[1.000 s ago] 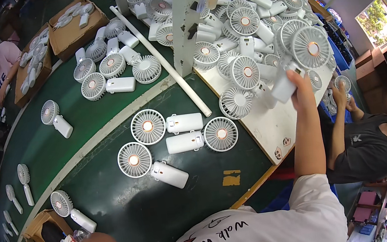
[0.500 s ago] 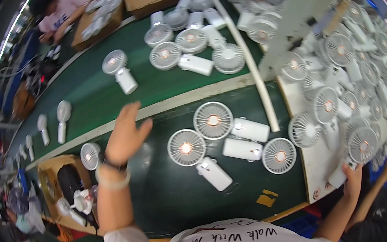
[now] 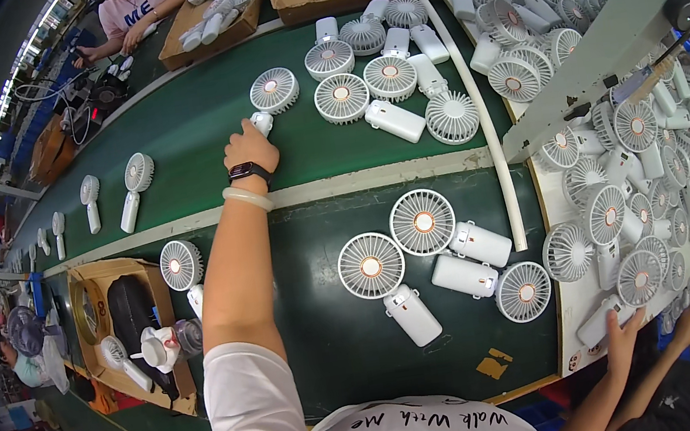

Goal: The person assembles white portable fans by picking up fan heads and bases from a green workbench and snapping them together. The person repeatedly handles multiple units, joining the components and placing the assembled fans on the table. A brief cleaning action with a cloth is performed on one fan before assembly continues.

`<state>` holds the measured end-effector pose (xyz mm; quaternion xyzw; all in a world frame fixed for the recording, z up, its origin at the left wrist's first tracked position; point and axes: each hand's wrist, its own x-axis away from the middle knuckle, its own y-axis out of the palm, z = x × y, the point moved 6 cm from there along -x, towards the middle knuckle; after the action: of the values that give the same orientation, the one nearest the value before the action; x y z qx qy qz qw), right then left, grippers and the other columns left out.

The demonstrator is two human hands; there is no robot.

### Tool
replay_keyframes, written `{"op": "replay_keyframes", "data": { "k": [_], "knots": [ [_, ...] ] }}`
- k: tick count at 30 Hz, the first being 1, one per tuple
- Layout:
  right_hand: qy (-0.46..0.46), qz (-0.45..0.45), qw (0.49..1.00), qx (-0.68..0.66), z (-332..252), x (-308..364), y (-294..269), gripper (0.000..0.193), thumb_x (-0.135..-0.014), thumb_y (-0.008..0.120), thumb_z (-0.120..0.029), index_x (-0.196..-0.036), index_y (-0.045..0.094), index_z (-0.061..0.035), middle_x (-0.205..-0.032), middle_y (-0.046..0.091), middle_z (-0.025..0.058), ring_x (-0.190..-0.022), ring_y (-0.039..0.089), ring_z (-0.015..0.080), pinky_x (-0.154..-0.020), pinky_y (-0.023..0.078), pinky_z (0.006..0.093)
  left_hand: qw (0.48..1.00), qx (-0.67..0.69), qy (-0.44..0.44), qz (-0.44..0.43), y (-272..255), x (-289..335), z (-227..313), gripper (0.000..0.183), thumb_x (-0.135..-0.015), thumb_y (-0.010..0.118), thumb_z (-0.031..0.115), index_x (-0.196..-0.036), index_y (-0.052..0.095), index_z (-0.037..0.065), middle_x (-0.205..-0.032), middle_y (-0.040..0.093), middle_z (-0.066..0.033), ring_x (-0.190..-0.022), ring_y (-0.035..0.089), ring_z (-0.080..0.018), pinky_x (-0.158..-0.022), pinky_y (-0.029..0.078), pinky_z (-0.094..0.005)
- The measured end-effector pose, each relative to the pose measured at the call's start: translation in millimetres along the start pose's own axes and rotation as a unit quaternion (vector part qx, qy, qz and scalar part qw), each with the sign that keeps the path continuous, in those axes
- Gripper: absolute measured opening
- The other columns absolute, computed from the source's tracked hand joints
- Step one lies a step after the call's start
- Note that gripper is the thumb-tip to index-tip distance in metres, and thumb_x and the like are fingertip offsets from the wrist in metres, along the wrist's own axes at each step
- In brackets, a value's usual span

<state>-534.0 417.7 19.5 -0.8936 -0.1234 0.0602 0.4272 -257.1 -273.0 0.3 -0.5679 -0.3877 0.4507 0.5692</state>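
Observation:
My left hand (image 3: 250, 151) reaches over the green conveyor belt. Its fingers are closed round the short white handle of a handheld fan (image 3: 274, 91), whose round head points away from me. At the far right, my right hand (image 3: 623, 337) is at the near edge of a white board. The thumb lies against the handle of another white handheld fan (image 3: 601, 321), beside a heap of them; some fingers are hidden. Before me on the dark green table lie three handheld fans, among them one on the left (image 3: 371, 265) and one above it (image 3: 423, 222).
A white pipe (image 3: 470, 101) and a grey post (image 3: 597, 61) separate the belt from the piled fans (image 3: 606, 214). An open cardboard box (image 3: 166, 307) stands at left. Across the belt, a person (image 3: 133, 16) works beside trays of fans. Another person's hand (image 3: 687, 328) is near my right hand.
My left hand has moved forward from above the table's edge onto the belt and closed on a fan's handle. The fan at my right hand has shifted slightly left against the pile.

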Motion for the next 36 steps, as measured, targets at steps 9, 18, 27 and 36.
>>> {"op": "replay_keyframes", "data": {
  "k": [9,18,27,36],
  "knots": [
    [-0.095,0.167,0.964,0.183,-49.3,21.0,7.4,0.074,-0.084,0.061,-0.028,-0.135,0.021,0.0076,-0.138,0.027,0.0264,-0.129,0.025,0.0383,-0.107,0.019,0.0434,0.281,0.903,0.043,-0.323,-43.7,136.0,28.5,0.045,-0.097,0.036,0.036,-0.126,0.04,0.003,-0.113,0.054,-0.0147,-0.089,0.057,-0.0197,-0.074,0.049,-0.0323],
    [-0.262,0.257,0.916,0.159,-160.1,38.2,20.2,0.043,-0.088,0.053,-0.014,-0.124,0.041,0.0061,-0.131,0.039,0.023,-0.124,0.036,0.0352,-0.104,0.025,0.0427,0.241,0.913,0.074,-0.322,-61.8,208.1,12.5,0.05,-0.091,0.048,0.024,-0.131,0.034,-0.001,-0.129,0.044,-0.0217,-0.101,0.055,-0.0274,-0.092,0.043,-0.0415],
    [-0.354,-0.017,0.933,0.058,-246.2,89.2,101.6,0.024,-0.079,0.061,-0.005,-0.102,0.057,0.0012,-0.101,0.059,0.0179,-0.094,0.056,0.0318,-0.085,0.043,0.0387,0.553,0.816,0.014,-0.168,-22.1,228.0,-25.8,0.042,-0.088,0.053,0.009,-0.125,0.033,0.004,-0.109,0.052,-0.0118,-0.094,0.059,-0.0242,-0.08,0.051,-0.0375],
    [-0.363,-0.27,0.881,0.138,-306.0,145.6,224.4,0.065,-0.074,0.069,-0.017,-0.127,0.038,0.0038,-0.104,0.054,0.0226,-0.092,0.055,0.0348,-0.079,0.046,0.0415,0.494,0.849,-0.001,-0.187,-7.5,216.3,-27.2,0.038,-0.09,0.05,0.01,-0.125,0.037,0.004,-0.113,0.055,-0.0148,-0.098,0.06,-0.0257,-0.085,0.048,-0.0382]
  ]
}}
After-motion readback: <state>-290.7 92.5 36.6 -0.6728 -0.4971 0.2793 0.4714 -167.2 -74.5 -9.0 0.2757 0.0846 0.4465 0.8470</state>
